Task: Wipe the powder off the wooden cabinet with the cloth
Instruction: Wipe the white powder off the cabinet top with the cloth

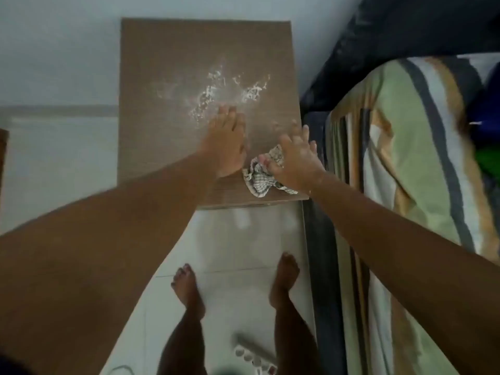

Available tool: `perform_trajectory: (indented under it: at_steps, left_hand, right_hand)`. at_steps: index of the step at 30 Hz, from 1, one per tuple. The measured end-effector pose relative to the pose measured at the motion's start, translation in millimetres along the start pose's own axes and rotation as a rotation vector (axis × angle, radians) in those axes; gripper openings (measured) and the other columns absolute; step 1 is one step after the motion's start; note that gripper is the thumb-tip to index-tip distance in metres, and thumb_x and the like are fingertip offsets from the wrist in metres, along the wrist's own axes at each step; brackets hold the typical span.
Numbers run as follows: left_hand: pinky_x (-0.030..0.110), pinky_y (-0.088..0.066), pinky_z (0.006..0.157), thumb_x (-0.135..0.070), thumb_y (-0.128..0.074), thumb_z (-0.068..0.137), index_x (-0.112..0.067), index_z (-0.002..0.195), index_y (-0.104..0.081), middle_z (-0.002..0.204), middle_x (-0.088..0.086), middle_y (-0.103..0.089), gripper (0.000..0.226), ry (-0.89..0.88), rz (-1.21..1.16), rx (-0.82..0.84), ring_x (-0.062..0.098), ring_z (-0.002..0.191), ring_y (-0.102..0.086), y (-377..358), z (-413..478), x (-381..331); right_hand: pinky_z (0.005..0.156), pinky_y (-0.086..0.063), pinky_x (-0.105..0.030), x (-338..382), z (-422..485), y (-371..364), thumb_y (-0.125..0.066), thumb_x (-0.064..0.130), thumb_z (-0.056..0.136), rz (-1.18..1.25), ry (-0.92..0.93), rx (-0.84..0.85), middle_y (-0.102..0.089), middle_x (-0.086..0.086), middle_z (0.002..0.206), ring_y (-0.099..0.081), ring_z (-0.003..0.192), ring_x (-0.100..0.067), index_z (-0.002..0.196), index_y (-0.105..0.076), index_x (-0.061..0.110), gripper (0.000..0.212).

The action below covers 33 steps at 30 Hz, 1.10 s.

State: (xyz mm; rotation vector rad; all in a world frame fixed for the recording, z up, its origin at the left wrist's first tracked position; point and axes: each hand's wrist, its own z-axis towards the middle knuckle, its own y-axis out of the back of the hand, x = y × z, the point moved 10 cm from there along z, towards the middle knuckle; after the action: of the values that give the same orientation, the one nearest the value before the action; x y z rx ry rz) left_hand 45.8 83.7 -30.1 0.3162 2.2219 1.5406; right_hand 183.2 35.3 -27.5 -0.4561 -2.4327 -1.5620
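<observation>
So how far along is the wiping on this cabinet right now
Barely started. Done: nothing obvious; white powder is smeared across the middle of the wooden cabinet. In hand: the right hand is on the checked cloth near the front right corner, while the left hand lies flat beside it. Left: wiping the whole powdered patch.

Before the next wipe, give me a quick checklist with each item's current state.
1. Cloth under the right hand: ok, though the fingers are spread, so the grip is cannot tell.
2. Cloth on the cabinet: ok, near the front right corner.
3. Powder cleared: not ok, white streaks remain mid-top.
4. Path to the powder: not ok, the left hand lies flat between.
5. Powder on the right hand: not ok, it looks dusted.
</observation>
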Motion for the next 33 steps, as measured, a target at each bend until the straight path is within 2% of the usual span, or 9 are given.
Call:
perform_trajectory:
  at_steps: [4,9,13,17,21,25,28,30,33]
  left_hand:
    - [0.055,-0.007,0.125,-0.039,-0.029,0.104,0.003,0.155,-0.001,0.164,0.026,0.004,0.072,-0.006,-0.01,-0.023,0.044,0.151,0.008,-37,33,1]
    - [0.05,-0.003,0.126,-0.042,-0.023,0.106,0.002,0.156,-0.005,0.165,0.022,0.003,0.069,-0.057,0.022,-0.037,0.039,0.153,0.007,-57,48,5]
    - [0.051,-0.006,0.126,-0.039,-0.024,0.106,-0.001,0.157,-0.013,0.166,0.02,-0.007,0.064,-0.091,0.003,-0.113,0.035,0.154,0.0,-52,54,15]
    - [0.048,-0.007,0.126,-0.043,-0.019,0.102,-0.002,0.157,-0.016,0.166,0.017,-0.012,0.068,-0.069,-0.041,-0.164,0.032,0.154,-0.004,-49,59,24]
    - [0.048,-0.008,0.126,-0.044,-0.023,0.102,-0.005,0.157,-0.016,0.167,0.013,-0.009,0.068,-0.044,-0.071,-0.206,0.028,0.155,-0.002,-48,61,29]
    - [0.045,-0.007,0.126,-0.045,-0.026,0.102,-0.005,0.156,-0.023,0.166,0.012,-0.014,0.067,-0.038,-0.056,-0.225,0.025,0.155,-0.006,-47,62,32]
    - [0.044,-0.007,0.127,-0.043,-0.03,0.102,-0.005,0.156,-0.023,0.166,0.011,-0.014,0.066,-0.047,-0.044,-0.235,0.024,0.155,-0.004,-49,62,33]
    - [0.045,-0.009,0.127,-0.042,-0.032,0.102,-0.004,0.155,-0.024,0.166,0.012,-0.013,0.066,-0.054,-0.05,-0.237,0.024,0.156,-0.004,-51,63,34]
    - [0.048,-0.015,0.125,-0.04,-0.035,0.102,-0.002,0.154,-0.027,0.166,0.013,-0.015,0.065,-0.063,-0.07,-0.257,0.024,0.155,-0.006,-51,63,35]
  right_hand:
    - [0.124,-0.004,-0.064,-8,10,-42,-0.046,0.073,0.091,-0.119,0.062,0.009,0.009,-0.019,0.168,0.01,0.154,-0.043,0.161,-0.003,0.03,0.093]
    - [0.124,-0.003,-0.059,-16,5,-59,-0.047,0.077,0.088,-0.115,0.114,-0.203,0.004,-0.021,0.168,0.003,0.155,-0.042,0.161,-0.01,0.031,0.094]
    - [0.123,-0.019,-0.061,-18,3,-66,-0.067,0.028,0.095,-0.037,0.208,-0.308,-0.033,-0.017,0.162,-0.022,0.152,-0.042,0.142,-0.056,0.016,0.05]
    - [0.117,-0.038,-0.054,-23,7,-46,-0.068,-0.014,0.079,0.192,0.256,-0.393,-0.052,-0.014,0.15,-0.042,0.143,-0.036,0.134,-0.062,0.005,0.059]
    - [0.115,-0.039,-0.024,-24,35,19,-0.068,-0.011,0.081,0.313,0.233,-0.511,-0.054,-0.009,0.147,-0.053,0.133,-0.025,0.137,-0.061,0.01,0.06]
    - [0.109,-0.04,-0.012,-13,119,87,-0.067,0.0,0.089,0.344,0.198,-0.558,-0.054,-0.008,0.146,-0.054,0.131,-0.019,0.137,-0.061,0.015,0.05]
    - [0.088,-0.028,0.013,4,195,123,-0.064,0.007,0.095,0.282,0.195,-0.557,-0.053,-0.009,0.146,-0.05,0.129,-0.013,0.138,-0.06,0.015,0.044]
    - [0.093,-0.036,0.006,11,240,142,-0.062,0.016,0.098,0.268,0.165,-0.563,-0.053,-0.008,0.146,-0.05,0.129,-0.014,0.141,-0.057,0.013,0.043]
    - [0.114,-0.044,-0.04,16,292,134,-0.057,0.042,0.1,0.135,0.084,-0.504,-0.045,-0.011,0.151,-0.045,0.136,-0.025,0.144,-0.05,0.014,0.053]
